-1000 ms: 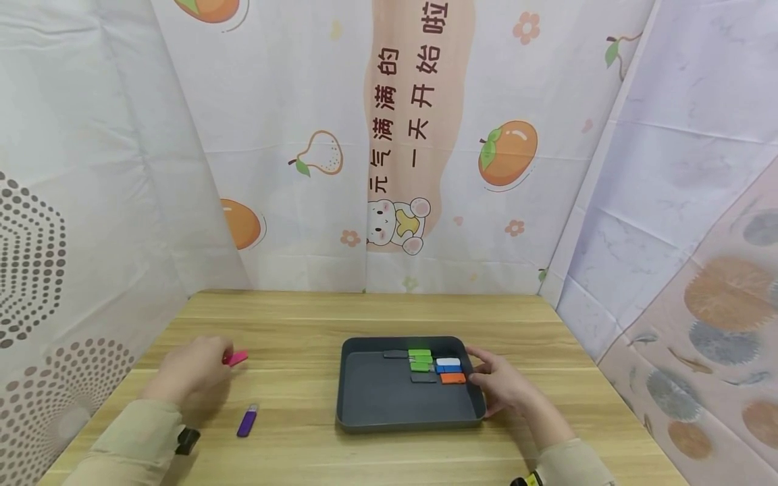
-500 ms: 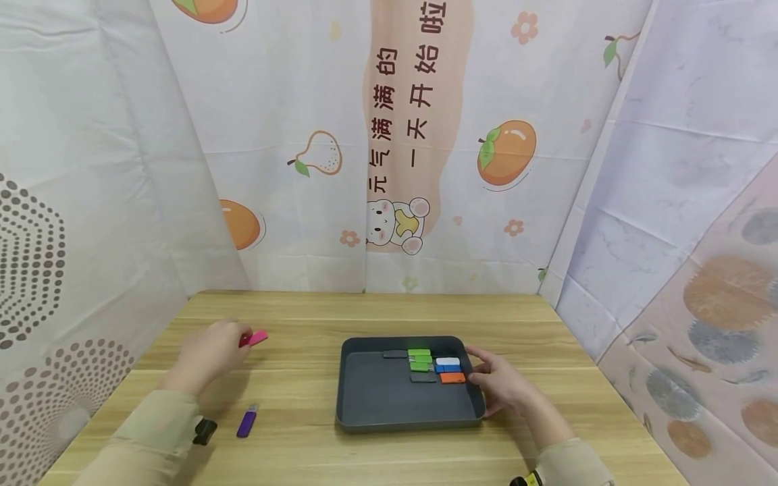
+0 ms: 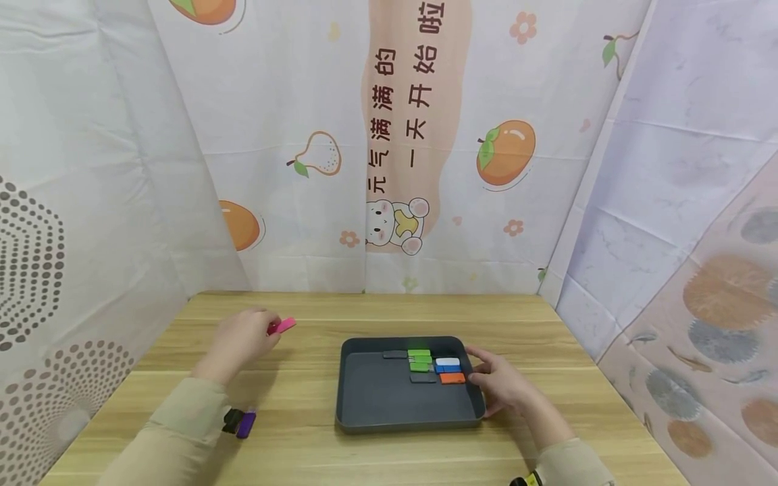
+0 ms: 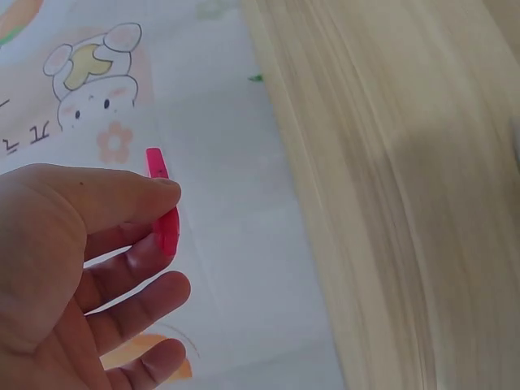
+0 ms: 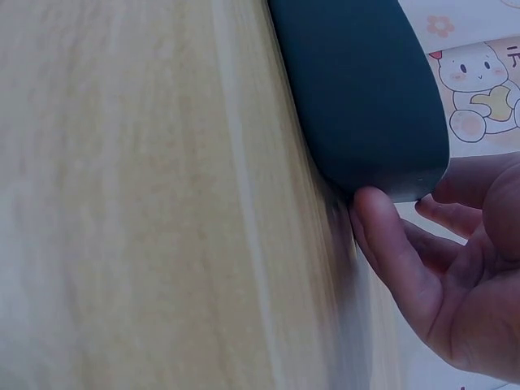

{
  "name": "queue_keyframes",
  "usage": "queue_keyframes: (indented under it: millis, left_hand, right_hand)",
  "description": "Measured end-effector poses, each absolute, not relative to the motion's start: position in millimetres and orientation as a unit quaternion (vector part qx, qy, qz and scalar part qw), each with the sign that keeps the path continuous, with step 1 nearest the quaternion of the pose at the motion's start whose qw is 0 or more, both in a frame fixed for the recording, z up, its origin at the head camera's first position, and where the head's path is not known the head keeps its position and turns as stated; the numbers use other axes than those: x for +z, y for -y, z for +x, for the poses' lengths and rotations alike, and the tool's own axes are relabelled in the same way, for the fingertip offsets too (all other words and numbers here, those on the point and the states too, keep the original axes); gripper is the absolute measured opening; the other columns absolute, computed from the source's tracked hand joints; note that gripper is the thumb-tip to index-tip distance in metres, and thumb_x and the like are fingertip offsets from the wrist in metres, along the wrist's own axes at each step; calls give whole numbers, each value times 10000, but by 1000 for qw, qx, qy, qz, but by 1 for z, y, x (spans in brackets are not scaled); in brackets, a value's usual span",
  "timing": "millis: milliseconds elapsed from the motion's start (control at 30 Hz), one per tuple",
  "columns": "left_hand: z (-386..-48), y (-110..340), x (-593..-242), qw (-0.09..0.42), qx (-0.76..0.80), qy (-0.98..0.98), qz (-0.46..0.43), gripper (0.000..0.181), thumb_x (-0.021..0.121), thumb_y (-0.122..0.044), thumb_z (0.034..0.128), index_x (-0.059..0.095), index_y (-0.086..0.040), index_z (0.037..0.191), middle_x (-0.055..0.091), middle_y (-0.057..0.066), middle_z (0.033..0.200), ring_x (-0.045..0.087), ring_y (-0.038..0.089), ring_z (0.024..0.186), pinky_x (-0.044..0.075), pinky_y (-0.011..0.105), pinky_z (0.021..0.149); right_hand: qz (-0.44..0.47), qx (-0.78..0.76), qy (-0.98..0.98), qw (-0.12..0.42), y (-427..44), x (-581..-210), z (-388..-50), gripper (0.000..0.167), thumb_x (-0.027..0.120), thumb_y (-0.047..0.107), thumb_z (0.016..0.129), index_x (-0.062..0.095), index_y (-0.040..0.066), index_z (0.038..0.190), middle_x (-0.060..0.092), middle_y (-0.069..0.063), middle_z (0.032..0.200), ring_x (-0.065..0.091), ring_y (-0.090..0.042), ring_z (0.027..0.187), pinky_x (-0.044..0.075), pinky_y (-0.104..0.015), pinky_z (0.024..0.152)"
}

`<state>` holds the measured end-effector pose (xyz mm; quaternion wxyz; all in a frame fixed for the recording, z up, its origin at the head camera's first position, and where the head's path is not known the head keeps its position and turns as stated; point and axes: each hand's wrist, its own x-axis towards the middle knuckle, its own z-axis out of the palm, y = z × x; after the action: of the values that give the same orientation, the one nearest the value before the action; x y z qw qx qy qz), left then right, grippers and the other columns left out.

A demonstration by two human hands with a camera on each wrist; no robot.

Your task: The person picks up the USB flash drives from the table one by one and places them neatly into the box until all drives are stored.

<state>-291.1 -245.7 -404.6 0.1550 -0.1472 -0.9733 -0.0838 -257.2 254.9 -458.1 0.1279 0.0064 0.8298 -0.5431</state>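
Note:
My left hand (image 3: 246,337) is raised above the back left of the table, pinching a pink USB stick (image 3: 283,325) between thumb and forefinger. In the left wrist view that stick (image 4: 166,219) pokes out past the thumb tip, while the other fingers curl loosely below it. My right hand (image 3: 501,383) holds the right end of a dark grey tray (image 3: 401,425); in the right wrist view, fingers (image 5: 386,236) lie against the tray's end wall (image 5: 374,106) and at its rim. Green, grey, white, blue and orange USB sticks (image 3: 452,379) lie in the tray's back right part.
A purple USB stick (image 3: 246,424) lies on the wooden table (image 3: 292,452), beside the black band (image 3: 232,420) on my left wrist. A printed curtain (image 3: 292,223) hangs behind the table, with more cloth at both sides.
My left hand has moved right and toward the back, carrying the pink USB stick. The right hand, the tray and its sticks stay where they were.

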Motion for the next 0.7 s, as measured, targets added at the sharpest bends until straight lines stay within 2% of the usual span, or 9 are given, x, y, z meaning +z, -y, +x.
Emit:
queue_keyframes:
  millis: [233, 467, 700]
  left_hand:
    - [-298, 228, -402, 173, -93, 967, -160, 86, 796, -176, 854, 757, -126, 911, 620, -30, 772, 513, 145, 625, 445, 360, 559]
    - [-301, 207, -397, 188, -104, 962, -171, 108, 810, -184, 848, 769, -124, 928, 652, -22, 793, 545, 145, 634, 475, 371, 590]
    - [-305, 185, -396, 176, -124, 960, -179, 118, 812, -204, 852, 773, -144, 946, 678, -23, 844, 584, 153, 698, 497, 368, 628]
  right_hand:
    - [6, -544, -830, 127, -255, -459, -258, 608, 591, -1, 988, 430, 161, 1551, 581, -244, 1295, 624, -375, 1039, 571, -534, 538]
    - [0, -546, -828, 128, -257, -462, -260, 618, 594, 2, 984, 421, 159, 1557, 592, -239, 1283, 624, -373, 1041, 570, -534, 532]
    - [-8, -546, -828, 129, -258, -465, -261, 628, 608, 4, 977, 417, 148, 1558, 598, -244, 1284, 620, -385, 1063, 567, -536, 525]
